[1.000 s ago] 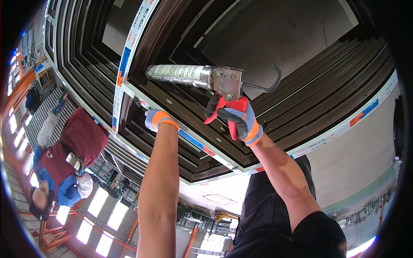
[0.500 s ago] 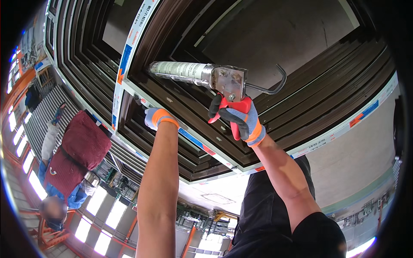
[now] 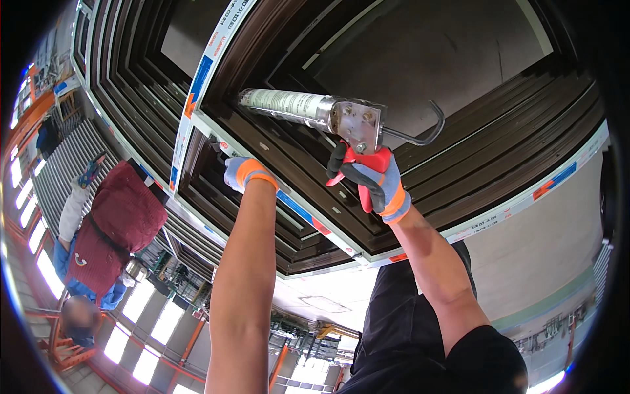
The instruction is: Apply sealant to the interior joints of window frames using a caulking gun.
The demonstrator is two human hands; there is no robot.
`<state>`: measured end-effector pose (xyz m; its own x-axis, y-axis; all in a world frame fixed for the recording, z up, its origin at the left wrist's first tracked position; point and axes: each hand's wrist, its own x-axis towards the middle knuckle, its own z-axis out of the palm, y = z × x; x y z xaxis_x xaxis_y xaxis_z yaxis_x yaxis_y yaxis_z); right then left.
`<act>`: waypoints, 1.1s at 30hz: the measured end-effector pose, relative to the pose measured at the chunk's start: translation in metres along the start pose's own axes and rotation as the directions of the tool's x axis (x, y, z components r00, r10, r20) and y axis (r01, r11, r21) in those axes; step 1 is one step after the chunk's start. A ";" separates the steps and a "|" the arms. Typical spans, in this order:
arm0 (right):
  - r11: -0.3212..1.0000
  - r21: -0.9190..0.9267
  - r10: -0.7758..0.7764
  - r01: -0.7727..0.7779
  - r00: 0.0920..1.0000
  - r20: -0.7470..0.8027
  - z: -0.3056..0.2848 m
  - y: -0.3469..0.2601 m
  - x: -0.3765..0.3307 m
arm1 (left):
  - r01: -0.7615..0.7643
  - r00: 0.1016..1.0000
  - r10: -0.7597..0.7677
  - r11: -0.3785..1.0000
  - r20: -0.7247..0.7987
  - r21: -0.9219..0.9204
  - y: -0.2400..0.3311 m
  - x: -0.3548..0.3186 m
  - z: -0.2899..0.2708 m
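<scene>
A caulking gun (image 3: 357,125) with a clear barrel, a pale printed cartridge and red handles is in my right hand (image 3: 380,187), gloved in grey, orange and black. My fingers wrap round its handle and trigger. Its barrel points left over the dark brown window frame (image 3: 275,154), and the hooked rod sticks out to the right. My left hand (image 3: 248,173), in a matching glove, is closed at the white-taped crossbar (image 3: 308,220) near its left joint. Its fingers are mostly hidden. Something small and dark shows at their tips, too unclear to name.
Several more brown frames lie stacked beneath, edged with white, blue and orange protective tape (image 3: 197,82). On the left another person in a maroon apron (image 3: 128,223) stands beside a stack of grey ribbed profiles (image 3: 69,164). Pale floor (image 3: 538,217) shows at the right.
The caulking gun and my right hand sit slightly farther right and lower in the view. My left hand has shifted slightly right, staying at the crossbar. The frames have shifted a little as well.
</scene>
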<state>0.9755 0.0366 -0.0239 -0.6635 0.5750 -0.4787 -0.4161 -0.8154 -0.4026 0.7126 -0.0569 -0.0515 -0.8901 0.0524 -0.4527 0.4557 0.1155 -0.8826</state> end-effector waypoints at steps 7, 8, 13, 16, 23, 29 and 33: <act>0.979 -0.197 0.048 -0.055 0.998 -0.037 0.002 -0.009 -0.012 | -0.015 0.993 0.019 0.999 0.114 -0.038 0.002 -0.015 -0.021; 0.977 -0.206 0.047 -0.056 0.998 -0.045 -0.004 -0.006 -0.013 | -0.094 0.987 0.095 0.995 0.131 -0.020 0.006 -0.021 -0.028; 0.998 -0.054 0.038 -0.040 0.999 -0.034 0.002 -0.002 -0.016 | -0.080 0.994 0.077 0.996 0.084 0.038 -0.002 -0.006 -0.012; 0.995 -0.085 0.040 -0.044 0.998 -0.049 -0.003 -0.003 -0.019 | -0.089 0.990 0.086 0.996 0.109 0.019 0.000 -0.017 -0.025; 0.996 -0.079 0.047 -0.047 0.999 -0.010 0.013 -0.005 -0.023 | 0.219 0.973 -0.152 0.849 0.175 -0.480 -0.002 0.009 0.009; 0.824 -0.552 0.095 -0.126 0.992 -0.085 0.031 -0.066 -0.052 | -0.058 0.991 0.077 0.983 0.108 -0.173 -0.006 -0.019 -0.021; 0.800 -0.581 -0.060 -0.148 0.944 -0.324 -0.047 -0.082 -0.118 | -0.115 0.992 0.103 0.972 -0.066 -0.203 0.003 -0.028 -0.029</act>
<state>1.1168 0.0385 0.0290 -0.4004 0.6138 -0.6804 0.1268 -0.6983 -0.7045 0.7385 -0.0295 -0.0374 -0.8368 0.1294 -0.5321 0.5439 0.3081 -0.7805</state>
